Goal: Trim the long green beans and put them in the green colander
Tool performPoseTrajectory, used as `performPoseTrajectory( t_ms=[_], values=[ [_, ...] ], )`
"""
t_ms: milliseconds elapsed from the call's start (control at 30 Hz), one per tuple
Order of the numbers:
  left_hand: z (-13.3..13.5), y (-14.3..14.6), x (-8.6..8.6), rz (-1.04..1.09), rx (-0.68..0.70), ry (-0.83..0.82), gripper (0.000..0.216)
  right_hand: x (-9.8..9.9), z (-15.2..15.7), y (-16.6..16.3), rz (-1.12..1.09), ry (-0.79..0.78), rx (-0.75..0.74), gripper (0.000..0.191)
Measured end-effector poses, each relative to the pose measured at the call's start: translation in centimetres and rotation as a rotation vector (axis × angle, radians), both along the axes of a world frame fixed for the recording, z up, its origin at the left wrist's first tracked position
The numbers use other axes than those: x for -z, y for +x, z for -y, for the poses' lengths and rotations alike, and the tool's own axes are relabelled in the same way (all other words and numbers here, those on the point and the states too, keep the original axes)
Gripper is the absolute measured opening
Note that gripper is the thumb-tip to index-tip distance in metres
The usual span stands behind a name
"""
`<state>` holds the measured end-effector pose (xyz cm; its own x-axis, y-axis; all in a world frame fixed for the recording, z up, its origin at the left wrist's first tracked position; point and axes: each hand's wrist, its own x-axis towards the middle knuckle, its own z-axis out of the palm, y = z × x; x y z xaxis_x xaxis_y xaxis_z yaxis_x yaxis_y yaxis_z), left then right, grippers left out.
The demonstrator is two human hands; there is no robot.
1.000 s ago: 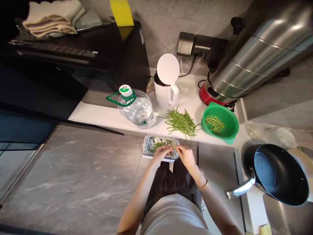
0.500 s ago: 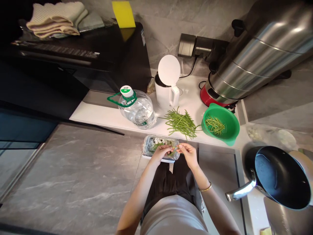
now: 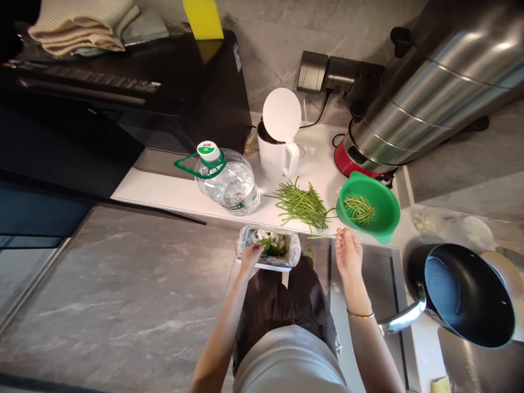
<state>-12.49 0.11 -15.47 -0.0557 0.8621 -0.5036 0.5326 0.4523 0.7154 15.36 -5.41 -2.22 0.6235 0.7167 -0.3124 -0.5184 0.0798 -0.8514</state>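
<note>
Step in hand, as I judged it: sorting green stems singly, scraps to the bin point(image 3: 293, 250), good lengths to the colander point(image 3: 383, 206). Right hand point(image 3: 350, 255), right of centre, had thumb and fingers pinched on one thin stem point(image 3: 321, 237), its free end pointing left, just below the counter edge. Left hand point(image 3: 250, 256), lower centre, hung over the bin's left end, fingers curled; couldn't tell if the tips had closed on anything. Under it: green scraps point(image 3: 273, 247) and some whitish stuff (too small to name) in a clear liner.

The stem was outside the colander, near its lower rim. Putting it in would call for a small lift over that rim, then a loosened pinch; catching the rim was the likely slip. Shorter stems point(image 3: 359, 209) lay inside, and the uncut-looking pile point(image 3: 303, 206) sat centre frame, left of the colander.

Surface: narrow white counter point(image 3: 164, 195) crossing mid-frame. Bottle point(image 3: 235, 183) left of the pile, kettle point(image 3: 271, 158) behind with its lid up. Steel cylinder point(image 3: 434, 109) on a red base, upper right; pan point(image 3: 487, 295), lower right.

Room: black appliance point(image 3: 143, 103) upper left, topped by cloth point(image 3: 82, 24) and a yellow block point(image 3: 203, 19); grey marbled wall point(image 3: 262, 43), similar floor point(image 3: 123, 289) lower left.
</note>
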Motion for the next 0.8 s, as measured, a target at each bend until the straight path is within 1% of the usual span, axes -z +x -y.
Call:
performPoseTrajectory(
  t_ms=[133, 233, 300, 333, 367, 433, 500, 567, 633, 700, 800],
  values=[
    [0.0, 1.0, 0.4, -0.038, 0.031, 0.042, 0.009, -0.3, -0.1, -1.1, -0.01, 0.006, -0.071, 0.019],
    [0.1, 2.1, -0.4, -0.017, 0.065, 0.053, 0.013, -0.3, -0.2, -1.9, -0.045, 0.004, -0.106, 0.019],
    [0.2, 2.8, -1.9, 0.026, 0.095, 0.061, 0.018, -0.2, -0.2, -2.2, -0.068, -0.01, -0.129, 0.018],
    [0.3, 3.2, -3.0, 0.073, 0.117, 0.075, 0.021, -0.1, -0.2, -2.4, -0.081, -0.02, -0.139, 0.018],
    [0.5, 3.5, -4.4, 0.116, 0.136, 0.094, 0.025, 0.0, -0.3, -2.5, -0.096, -0.029, -0.147, 0.018],
    [0.8, 4.3, -7.5, 0.301, 0.222, 0.184, 0.032, 0.2, -0.3, -2.7, -0.132, -0.044, -0.164, 0.019],
    [1.0, 5.0, -10.5, 0.341, 0.32, 0.277, 0.032, 0.3, -0.4, -2.9, -0.167, -0.054, -0.192, 0.02],
    [1.2, 5.5, -12.7, 0.351, 0.43, 0.309, 0.03, 0.4, -0.5, -3.2, -0.192, -0.061, -0.218, 0.019],
    [1.3, 5.8, -13.8, 0.315, 0.502, 0.319, 0.025, 0.4, -0.6, -3.4, -0.201, -0.067, -0.234, 0.018],
    [1.5, 5.9, -14.3, 0.258, 0.538, 0.331, 0.023, 0.2, -0.6, -3.7, -0.188, -0.078, -0.26, 0.018],
    [1.7, 5.9, -14.9, 0.159, 0.588, 0.365, 0.024, -0.1, -0.5, -4.3, -0.132, -0.121, -0.387, 0.022]
  ],
)
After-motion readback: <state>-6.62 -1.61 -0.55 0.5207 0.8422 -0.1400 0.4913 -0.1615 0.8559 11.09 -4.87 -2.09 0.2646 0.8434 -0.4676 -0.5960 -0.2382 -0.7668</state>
